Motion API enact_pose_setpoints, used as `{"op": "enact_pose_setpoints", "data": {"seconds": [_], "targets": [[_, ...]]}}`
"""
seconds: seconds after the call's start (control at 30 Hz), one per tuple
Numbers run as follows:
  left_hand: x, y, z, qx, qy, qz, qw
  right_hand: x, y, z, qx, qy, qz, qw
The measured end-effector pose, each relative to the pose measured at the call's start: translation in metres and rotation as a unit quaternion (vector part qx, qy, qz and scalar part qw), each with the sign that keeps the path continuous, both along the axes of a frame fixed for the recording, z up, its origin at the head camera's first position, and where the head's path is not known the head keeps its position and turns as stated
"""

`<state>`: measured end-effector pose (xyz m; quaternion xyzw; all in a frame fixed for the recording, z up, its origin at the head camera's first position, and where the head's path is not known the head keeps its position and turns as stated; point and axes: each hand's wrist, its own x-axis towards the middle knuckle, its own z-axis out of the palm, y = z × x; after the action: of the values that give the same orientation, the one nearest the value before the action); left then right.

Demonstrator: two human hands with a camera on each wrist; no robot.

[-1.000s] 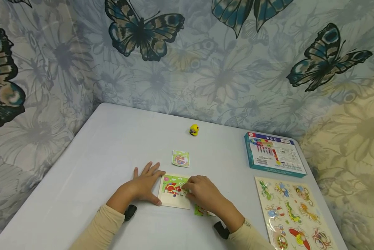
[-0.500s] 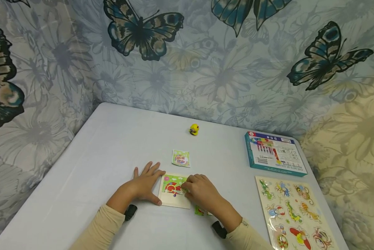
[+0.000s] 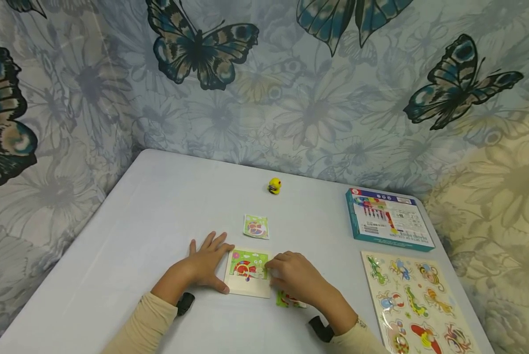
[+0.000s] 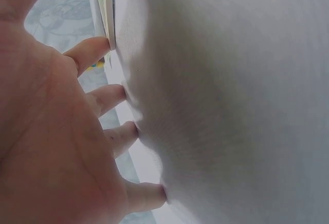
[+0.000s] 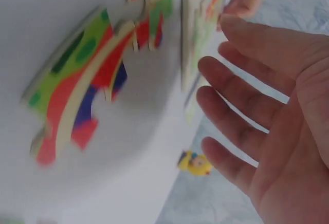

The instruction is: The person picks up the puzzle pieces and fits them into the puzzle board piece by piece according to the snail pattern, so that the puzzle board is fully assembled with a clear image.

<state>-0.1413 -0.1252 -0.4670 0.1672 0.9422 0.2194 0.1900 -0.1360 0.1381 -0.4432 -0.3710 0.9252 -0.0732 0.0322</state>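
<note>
A pale wooden puzzle board (image 3: pixel 248 289) lies on the white table, its upper part filled with green and red picture pieces (image 3: pixel 246 268). The left hand (image 3: pixel 204 267), fingers spread, touches the board's left edge; in the left wrist view its fingertips (image 4: pixel 123 91) press on the tabletop. At the board's right edge is the right hand (image 3: pixel 301 276), fingers loosely bent; in the right wrist view the hand (image 5: pixel 257 95) shows nothing between its fingers. Loose puzzle pieces (image 3: pixel 286 299) lie below the right hand, and closer in the right wrist view (image 5: pixel 77 90).
A small picture card (image 3: pixel 256 226) lies beyond the board, with a yellow duck figure (image 3: pixel 275 186) farther back. On the right are a teal-edged box (image 3: pixel 390 219) and a large insect puzzle board (image 3: pixel 412 300). A patterned wall (image 3: pixel 247 123) borders the table.
The right hand has moved slightly right, off the pieces it was touching, and more of the board's picture shows. The left hand stays at the board's edge.
</note>
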Motion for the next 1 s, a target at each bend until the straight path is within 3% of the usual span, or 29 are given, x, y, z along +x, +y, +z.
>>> {"op": "enact_pose_setpoints", "data": {"seconds": [0.27, 0.63, 1.0], "targets": [[0.001, 0.002, -0.001, -0.003, 0.001, -0.002, 1.0, 0.016, 0.018, 0.009, 0.045, -0.037, -0.05, 0.997], [-0.002, 0.0, -0.002, -0.01, -0.004, 0.0, 0.9999, 0.036, 0.018, 0.003, 0.068, -0.046, -0.04, 0.9958], [-0.003, 0.0, -0.002, -0.014, -0.003, -0.005, 0.9999, 0.04, 0.014, -0.006, 0.078, 0.012, -0.052, 0.9955]]}}
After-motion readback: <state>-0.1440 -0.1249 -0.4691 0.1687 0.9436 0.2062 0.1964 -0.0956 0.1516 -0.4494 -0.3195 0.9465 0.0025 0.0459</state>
